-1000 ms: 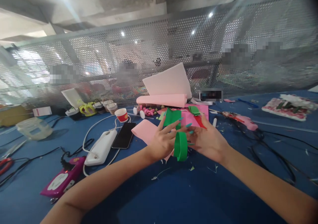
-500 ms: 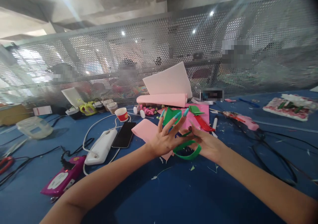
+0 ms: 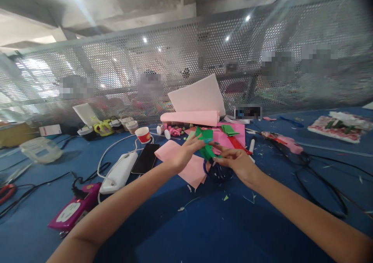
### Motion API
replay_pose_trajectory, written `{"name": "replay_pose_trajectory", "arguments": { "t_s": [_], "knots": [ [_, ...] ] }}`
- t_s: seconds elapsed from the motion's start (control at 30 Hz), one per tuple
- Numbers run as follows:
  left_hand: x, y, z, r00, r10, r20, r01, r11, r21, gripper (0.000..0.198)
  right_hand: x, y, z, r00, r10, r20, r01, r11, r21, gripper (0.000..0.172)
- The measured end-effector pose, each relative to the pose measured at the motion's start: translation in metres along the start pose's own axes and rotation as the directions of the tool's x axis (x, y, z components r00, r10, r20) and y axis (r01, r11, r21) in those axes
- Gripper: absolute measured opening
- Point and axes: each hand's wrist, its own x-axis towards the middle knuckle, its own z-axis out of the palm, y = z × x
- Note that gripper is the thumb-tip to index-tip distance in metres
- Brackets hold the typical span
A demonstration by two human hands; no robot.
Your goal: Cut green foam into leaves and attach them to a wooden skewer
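Observation:
My left hand (image 3: 188,152) reaches in from the left, fingers bent together over a green sheet piece (image 3: 206,152). From the other side my right hand (image 3: 240,162) pinches the edge of the same green piece between thumb and fingers. Just below the hands lie dark blue scissor handles (image 3: 219,172); the blades are hidden. Under my left hand a pale pink sheet (image 3: 189,171) rests on the table, one end curled. More green sheet (image 3: 205,134) shows behind my left fingertips, and I cannot tell where it parts from the held piece.
A small stack of green pieces (image 3: 230,130) and a red tool (image 3: 240,145) lie on a bright pink sheet. To the left are a phone (image 3: 145,159), a white power strip (image 3: 119,173) and a paper cup (image 3: 142,134). A pink glue gun (image 3: 287,143) with trailing cable sits right.
The green strip that looped below my hands no longer hangs there, exposing the scissor handles. My left fingers, spread before, have folded down onto the green piece. My right hand now pinches its edge.

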Motion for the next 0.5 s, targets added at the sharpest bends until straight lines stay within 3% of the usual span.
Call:
{"name": "replay_pose_trajectory", "arguments": {
  "t_s": [0.13,0.3,0.4,0.5],
  "knots": [
    [0.0,0.006,0.007,0.992,-0.113,-0.054,0.109,0.992,-0.07,0.026,-0.003,0.005,0.003,1.0,-0.015,0.011,0.018,0.974,-0.225,0.015],
    [-0.002,0.014,0.004,0.985,-0.104,-0.139,0.098,0.994,-0.05,0.022,-0.005,0.009,0.008,0.986,0.166,0.016,-0.16,0.97,-0.184,0.037],
    [-0.001,0.014,0.001,0.987,-0.037,-0.156,0.036,0.999,-0.007,0.024,-0.007,0.008,0.012,0.974,0.222,0.044,-0.213,0.966,-0.149,0.047],
    [-0.004,0.016,0.0,0.98,0.098,-0.173,-0.065,0.981,0.184,0.028,-0.008,0.004,0.013,0.971,0.235,0.038,-0.235,0.972,-0.006,0.055]
  ]
}}
